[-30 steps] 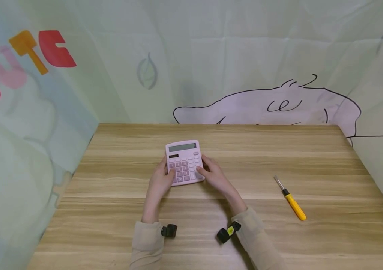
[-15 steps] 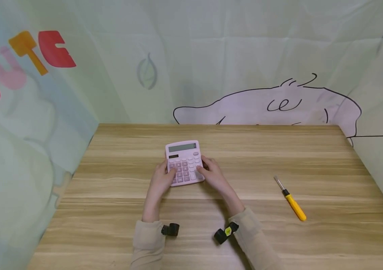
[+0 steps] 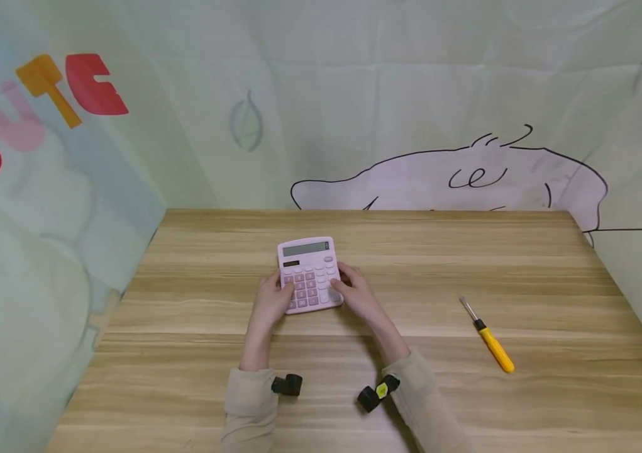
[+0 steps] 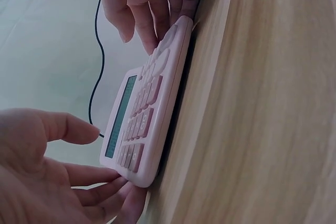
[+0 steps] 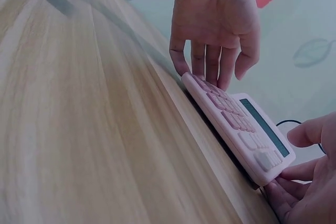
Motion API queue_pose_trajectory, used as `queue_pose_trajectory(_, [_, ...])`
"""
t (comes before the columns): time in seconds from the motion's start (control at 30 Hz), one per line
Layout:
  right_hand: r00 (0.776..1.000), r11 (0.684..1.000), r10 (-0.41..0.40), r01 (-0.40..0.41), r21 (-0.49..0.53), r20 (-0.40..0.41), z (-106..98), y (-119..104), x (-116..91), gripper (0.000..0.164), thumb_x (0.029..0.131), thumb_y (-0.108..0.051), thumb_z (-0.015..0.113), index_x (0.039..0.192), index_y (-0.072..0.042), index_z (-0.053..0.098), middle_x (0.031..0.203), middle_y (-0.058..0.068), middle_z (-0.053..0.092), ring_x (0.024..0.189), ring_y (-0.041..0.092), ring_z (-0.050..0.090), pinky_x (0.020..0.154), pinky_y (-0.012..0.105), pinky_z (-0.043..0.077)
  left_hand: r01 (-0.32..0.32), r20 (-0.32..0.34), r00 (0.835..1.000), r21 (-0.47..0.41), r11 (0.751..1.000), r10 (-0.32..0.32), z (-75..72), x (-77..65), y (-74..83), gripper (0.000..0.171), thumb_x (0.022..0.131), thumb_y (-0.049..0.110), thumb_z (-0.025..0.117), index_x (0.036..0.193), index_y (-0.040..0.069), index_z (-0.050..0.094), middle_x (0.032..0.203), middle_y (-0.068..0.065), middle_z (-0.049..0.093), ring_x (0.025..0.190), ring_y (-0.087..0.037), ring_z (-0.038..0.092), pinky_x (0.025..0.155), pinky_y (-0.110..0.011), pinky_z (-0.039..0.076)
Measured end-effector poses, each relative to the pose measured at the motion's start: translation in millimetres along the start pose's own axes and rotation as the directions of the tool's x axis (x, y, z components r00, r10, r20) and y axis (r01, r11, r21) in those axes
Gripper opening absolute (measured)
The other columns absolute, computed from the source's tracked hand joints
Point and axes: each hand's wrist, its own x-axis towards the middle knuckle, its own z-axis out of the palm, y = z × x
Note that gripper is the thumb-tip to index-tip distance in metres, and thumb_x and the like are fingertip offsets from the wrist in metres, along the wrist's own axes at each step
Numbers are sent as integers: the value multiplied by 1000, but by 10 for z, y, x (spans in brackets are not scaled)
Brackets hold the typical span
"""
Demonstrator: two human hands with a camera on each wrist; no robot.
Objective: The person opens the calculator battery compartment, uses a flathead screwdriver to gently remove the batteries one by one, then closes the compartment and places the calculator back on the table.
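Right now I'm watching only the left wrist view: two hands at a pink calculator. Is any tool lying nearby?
Observer: Yes. In the head view, a yellow-handled screwdriver lies on the wooden table, to the right of the pink calculator and the right hand.

Visitor: Oh! Which way does it point?

Observer: Its metal tip points away from the person, slanting to the left.

Visitor: And what is the person wearing?

Observer: Beige sleeves, with a black device near each wrist; the right one bears a yellow mark.
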Motion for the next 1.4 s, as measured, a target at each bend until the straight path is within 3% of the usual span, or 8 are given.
queue_pose_trajectory(0.43, [999, 998, 34, -33, 48, -21, 4, -38, -15, 52, 94, -13, 54, 142, 2, 41, 135, 22, 48, 124, 32, 47, 110, 46, 35, 30, -9, 999, -51, 998, -31, 0, 14, 5, 55, 91, 12, 50, 140, -10, 39, 137, -32, 43, 128, -42, 42, 112, -50, 31])
queue_pose_trajectory(0.97, [999, 996, -16, 19, 86, -34, -9, -28, -47, 53, 89, -9, 58, 139, 3, 45, 133, 24, 51, 121, 36, 51, 106, 47, 37, 62, -8, 998, -109, 992, -63, -5, -24, 43, 57, 91, 12, 50, 142, -8, 36, 143, -30, 37, 132, -42, 39, 114, -50, 29])
queue_pose_trajectory(1.4, [1000, 993, 12, -12, 118, 6, -50, -94, -90, 55, 89, -7, 56, 140, 8, 41, 138, 29, 47, 127, 43, 47, 110, 52, 33, 55, 3, 998, -142, 988, -55, -32, -90, 80, 56, 92, 9, 49, 144, -7, 34, 142, -28, 39, 122, -40, 47, 106, -48, 39])
